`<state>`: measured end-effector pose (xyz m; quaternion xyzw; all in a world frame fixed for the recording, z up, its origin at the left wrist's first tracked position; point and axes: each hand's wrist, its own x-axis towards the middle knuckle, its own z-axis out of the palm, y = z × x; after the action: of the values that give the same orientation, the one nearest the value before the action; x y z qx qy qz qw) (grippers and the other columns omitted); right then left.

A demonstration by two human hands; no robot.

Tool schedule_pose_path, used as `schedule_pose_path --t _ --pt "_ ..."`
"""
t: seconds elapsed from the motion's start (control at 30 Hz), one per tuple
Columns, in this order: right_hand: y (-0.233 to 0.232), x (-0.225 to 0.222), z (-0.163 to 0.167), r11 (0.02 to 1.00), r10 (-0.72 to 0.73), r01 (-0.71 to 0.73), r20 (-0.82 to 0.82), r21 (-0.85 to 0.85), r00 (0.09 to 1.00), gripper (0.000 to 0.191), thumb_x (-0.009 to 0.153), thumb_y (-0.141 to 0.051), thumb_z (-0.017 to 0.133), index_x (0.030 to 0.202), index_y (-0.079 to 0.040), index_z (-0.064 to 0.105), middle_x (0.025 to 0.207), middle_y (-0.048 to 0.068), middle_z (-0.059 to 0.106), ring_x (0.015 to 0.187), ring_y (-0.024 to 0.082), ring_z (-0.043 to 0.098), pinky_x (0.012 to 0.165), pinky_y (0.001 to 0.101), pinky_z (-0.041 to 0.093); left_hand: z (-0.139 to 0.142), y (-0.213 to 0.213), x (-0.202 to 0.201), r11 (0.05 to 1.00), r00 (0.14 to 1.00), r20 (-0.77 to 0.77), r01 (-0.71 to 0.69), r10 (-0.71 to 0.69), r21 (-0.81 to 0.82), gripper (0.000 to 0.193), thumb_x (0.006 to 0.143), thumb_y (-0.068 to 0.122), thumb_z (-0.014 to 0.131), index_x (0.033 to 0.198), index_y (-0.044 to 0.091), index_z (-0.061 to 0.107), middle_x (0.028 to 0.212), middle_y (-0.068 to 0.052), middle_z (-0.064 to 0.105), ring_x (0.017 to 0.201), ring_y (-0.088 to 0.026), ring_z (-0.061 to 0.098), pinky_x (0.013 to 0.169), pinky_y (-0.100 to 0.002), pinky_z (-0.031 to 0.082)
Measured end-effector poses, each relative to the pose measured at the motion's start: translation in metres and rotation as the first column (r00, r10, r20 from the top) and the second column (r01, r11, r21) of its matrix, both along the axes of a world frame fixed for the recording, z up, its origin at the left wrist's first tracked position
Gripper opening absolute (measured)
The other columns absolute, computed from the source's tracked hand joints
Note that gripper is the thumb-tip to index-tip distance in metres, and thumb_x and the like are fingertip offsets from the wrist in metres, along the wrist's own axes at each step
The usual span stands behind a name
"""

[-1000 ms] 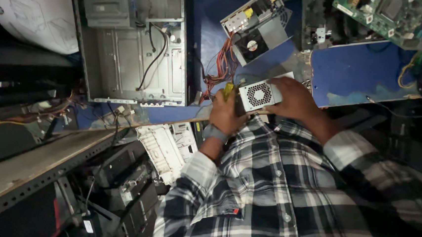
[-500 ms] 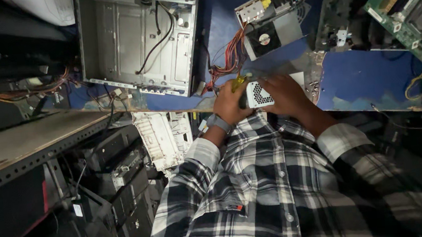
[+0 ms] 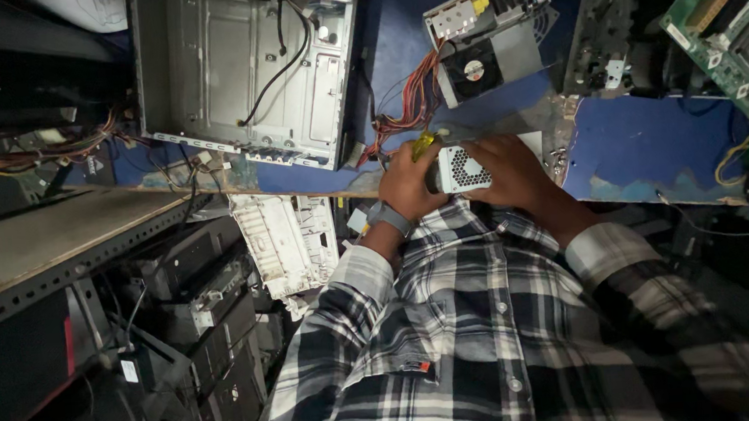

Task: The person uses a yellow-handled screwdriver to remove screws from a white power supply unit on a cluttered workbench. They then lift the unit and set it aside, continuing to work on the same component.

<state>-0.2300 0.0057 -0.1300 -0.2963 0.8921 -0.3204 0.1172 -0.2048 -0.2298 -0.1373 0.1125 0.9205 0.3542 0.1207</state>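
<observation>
Both my hands hold a small grey metal power supply box point(image 3: 461, 169) with a perforated vent, close to my chest at the blue bench's near edge. My left hand point(image 3: 408, 183) grips its left side, and a yellow-handled tool point(image 3: 422, 143) sticks up from that hand. On the right side, my right hand point(image 3: 517, 172) wraps around the box. A bundle of red and orange wires point(image 3: 402, 107) runs from the hands up toward a second power supply point(image 3: 490, 40) with a round fan lying on the bench.
An open grey computer case point(image 3: 246, 70) lies on the blue bench point(image 3: 642, 143) at the left. A green circuit board point(image 3: 735, 23) sits at the top right. A white plastic panel point(image 3: 284, 239) and stacked dark units point(image 3: 197, 311) stand below a metal shelf point(image 3: 52, 246).
The view has shifted, so the case and bench sit higher in the frame. My hands have drawn the small box slightly closer to my chest and cover more of it.
</observation>
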Motion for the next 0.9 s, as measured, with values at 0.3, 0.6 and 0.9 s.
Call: schedule_pose_path --t 0.3,0.6,0.9 --pt "-0.007 -0.009 0.010 0.996 0.056 -0.051 0.061 -0.077 0.997 0.084 0.063 -0.043 0.087 0.128 0.004 0.061 0.110 0.023 0.066 0.099 0.041 0.063 0.087 0.0493 0.050 0.001 -0.009 -0.002 1.000 0.998 0.058 -0.001 0.001 -0.010 0.088 0.054 0.034 0.094 0.134 0.023 0.060 0.122 -0.018 0.054 0.110 -0.042 0.059 0.090 -0.050 0.053" --pt "-0.023 -0.039 0.015 0.986 -0.162 0.150 0.185 0.077 0.969 0.030 0.085 -0.036 0.082 0.102 -0.011 0.079 0.087 0.016 0.072 0.083 0.035 0.069 0.076 0.0463 0.054 0.006 -0.015 0.002 0.999 0.997 0.075 0.000 -0.004 0.045 0.096 0.054 0.034 0.094 0.141 0.020 0.053 0.129 -0.021 0.051 0.116 -0.045 0.054 0.097 -0.052 0.048" --pt "-0.041 -0.049 0.019 0.946 -0.282 0.325 0.474 -0.008 0.834 0.041 0.078 -0.045 0.089 0.080 -0.007 0.074 0.074 0.010 0.071 0.068 0.020 0.070 0.064 0.0326 0.055 0.002 -0.019 0.006 0.996 0.996 0.087 0.011 -0.018 0.083 0.097 0.061 0.035 0.095 0.147 0.029 0.051 0.136 -0.017 0.052 0.123 -0.043 0.053 0.101 -0.050 0.047"
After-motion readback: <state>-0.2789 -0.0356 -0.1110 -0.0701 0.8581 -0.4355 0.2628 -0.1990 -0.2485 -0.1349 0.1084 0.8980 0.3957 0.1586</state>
